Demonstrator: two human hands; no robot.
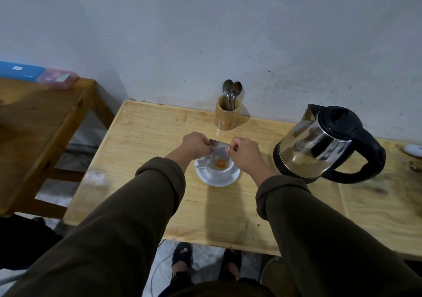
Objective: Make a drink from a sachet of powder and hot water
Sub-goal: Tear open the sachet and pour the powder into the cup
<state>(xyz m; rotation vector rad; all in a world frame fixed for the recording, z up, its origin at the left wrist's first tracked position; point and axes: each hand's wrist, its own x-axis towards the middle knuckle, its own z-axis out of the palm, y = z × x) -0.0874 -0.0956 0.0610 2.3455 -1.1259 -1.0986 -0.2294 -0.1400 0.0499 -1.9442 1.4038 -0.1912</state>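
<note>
Kettle (324, 143) stands right of cup (220, 167); spoon holder (227, 114) behind.

Long olive-brown sleeves (141, 216) with rolled cuffs; dark open-toed sandals (181, 254).

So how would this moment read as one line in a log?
stage: emptying sachet | hands: left, right both hold it | over: cup | kettle: untouched

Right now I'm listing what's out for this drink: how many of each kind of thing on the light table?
Spoons: 2
Spoon holder: 1
Kettle: 1
Cup: 1
Saucer: 1
Sachet, held over the cup: 1
Total: 7
</note>
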